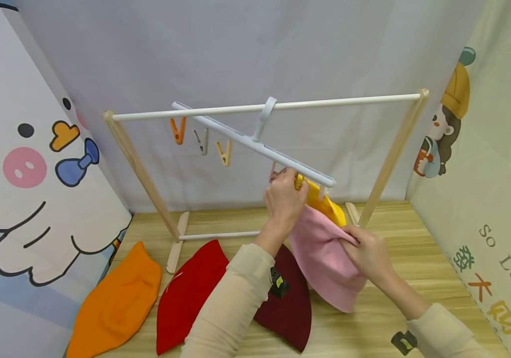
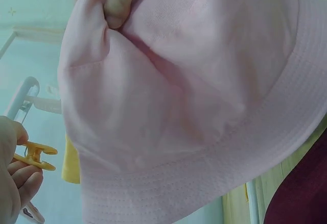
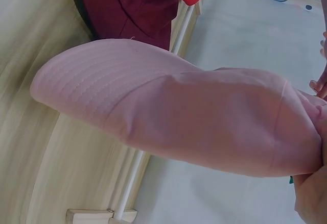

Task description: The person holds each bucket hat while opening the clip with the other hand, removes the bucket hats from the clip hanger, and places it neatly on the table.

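My left hand [image 1: 284, 196] pinches a yellow clothespin [image 2: 34, 155] just under the right half of a pale blue clip hanger [image 1: 255, 143]. A pink bucket hat [image 1: 322, 253] is in my right hand [image 1: 369, 251], its crown fabric bunched between thumb and fingers and its brim hanging down. Behind it, a yellow hat [image 1: 324, 201] hangs beneath the hanger's right end, by a pale clothespin [image 1: 323, 192]. The left wrist view shows the yellow clothespin apart from the pink hat. In the right wrist view the pink hat [image 3: 204, 122] hides most of my right hand.
The hanger hooks over a white rod [image 1: 349, 102] on a wooden-legged rack. Orange [image 1: 178, 131], grey [image 1: 202, 141] and yellow [image 1: 224, 153] clothespins hang at its left. Orange [image 1: 119, 303], red [image 1: 188, 293] and maroon [image 1: 289, 298] hats lie on the wooden table [image 1: 407, 258].
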Available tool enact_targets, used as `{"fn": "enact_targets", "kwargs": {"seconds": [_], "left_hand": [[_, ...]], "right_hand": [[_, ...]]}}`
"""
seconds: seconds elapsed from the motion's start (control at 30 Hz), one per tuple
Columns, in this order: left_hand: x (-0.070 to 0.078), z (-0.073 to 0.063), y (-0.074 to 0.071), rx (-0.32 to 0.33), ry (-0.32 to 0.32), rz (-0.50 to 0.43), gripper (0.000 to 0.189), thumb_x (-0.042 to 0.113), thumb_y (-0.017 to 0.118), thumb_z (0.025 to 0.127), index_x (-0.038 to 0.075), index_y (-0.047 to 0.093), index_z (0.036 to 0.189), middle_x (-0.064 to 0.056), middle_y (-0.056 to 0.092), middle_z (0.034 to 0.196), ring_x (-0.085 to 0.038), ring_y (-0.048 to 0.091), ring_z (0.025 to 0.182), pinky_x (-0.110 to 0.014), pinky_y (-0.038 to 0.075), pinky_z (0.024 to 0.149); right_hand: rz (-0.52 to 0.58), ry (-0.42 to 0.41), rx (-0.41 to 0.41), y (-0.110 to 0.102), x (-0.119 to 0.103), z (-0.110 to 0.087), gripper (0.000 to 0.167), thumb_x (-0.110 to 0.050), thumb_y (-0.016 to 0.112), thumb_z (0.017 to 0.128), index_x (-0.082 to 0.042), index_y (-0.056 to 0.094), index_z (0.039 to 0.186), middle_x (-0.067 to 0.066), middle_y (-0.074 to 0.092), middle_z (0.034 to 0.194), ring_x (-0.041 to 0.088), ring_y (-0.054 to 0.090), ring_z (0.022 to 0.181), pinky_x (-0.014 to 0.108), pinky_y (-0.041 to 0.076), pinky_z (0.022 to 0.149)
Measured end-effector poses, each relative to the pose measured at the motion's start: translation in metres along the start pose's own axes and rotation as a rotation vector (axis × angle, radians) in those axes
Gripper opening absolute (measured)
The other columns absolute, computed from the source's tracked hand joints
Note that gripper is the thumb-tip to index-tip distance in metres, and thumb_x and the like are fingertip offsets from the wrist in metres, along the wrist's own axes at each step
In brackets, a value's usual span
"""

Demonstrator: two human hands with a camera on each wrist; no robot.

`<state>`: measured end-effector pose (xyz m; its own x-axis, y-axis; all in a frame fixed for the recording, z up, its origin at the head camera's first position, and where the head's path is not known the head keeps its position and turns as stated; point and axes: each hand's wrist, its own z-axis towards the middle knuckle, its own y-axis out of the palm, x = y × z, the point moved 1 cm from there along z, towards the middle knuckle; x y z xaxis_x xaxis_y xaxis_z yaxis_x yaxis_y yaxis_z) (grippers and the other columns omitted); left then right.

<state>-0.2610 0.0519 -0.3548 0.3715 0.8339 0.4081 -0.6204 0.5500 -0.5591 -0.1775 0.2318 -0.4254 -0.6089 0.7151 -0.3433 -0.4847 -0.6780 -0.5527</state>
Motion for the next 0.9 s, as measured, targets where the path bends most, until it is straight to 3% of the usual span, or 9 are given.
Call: {"fn": "enact_targets", "kwargs": {"seconds": [0.4,0.9], "left_hand": [[-0.002,0.001,-0.003,0.014,-0.005,-0.008,0.012,0.022,0.066,0.077,0.012,0.059,0.075,0.001,0.058,0.062,-0.019,0.053,0.048,-0.032,0.042,0.043],[-0.002,0.004,-0.004,0.056,-0.037,0.001,0.015,0.024,0.065,0.075,0.011,0.058,0.072,0.000,0.058,0.064,-0.024,0.056,0.051,-0.037,0.044,0.045]], "right_hand": [[-0.032,0.004,-0.036,-0.002,-0.004,-0.007,0.016,0.002,0.071,0.066,-0.010,0.068,0.076,-0.001,0.064,0.064,0.003,0.049,0.050,0.015,0.040,0.049],[-0.019,0.155,-0.132,-0.002,-0.005,-0.015,0.014,-0.003,0.071,0.071,-0.016,0.066,0.074,-0.009,0.060,0.061,0.002,0.042,0.049,0.017,0.037,0.047]]}}
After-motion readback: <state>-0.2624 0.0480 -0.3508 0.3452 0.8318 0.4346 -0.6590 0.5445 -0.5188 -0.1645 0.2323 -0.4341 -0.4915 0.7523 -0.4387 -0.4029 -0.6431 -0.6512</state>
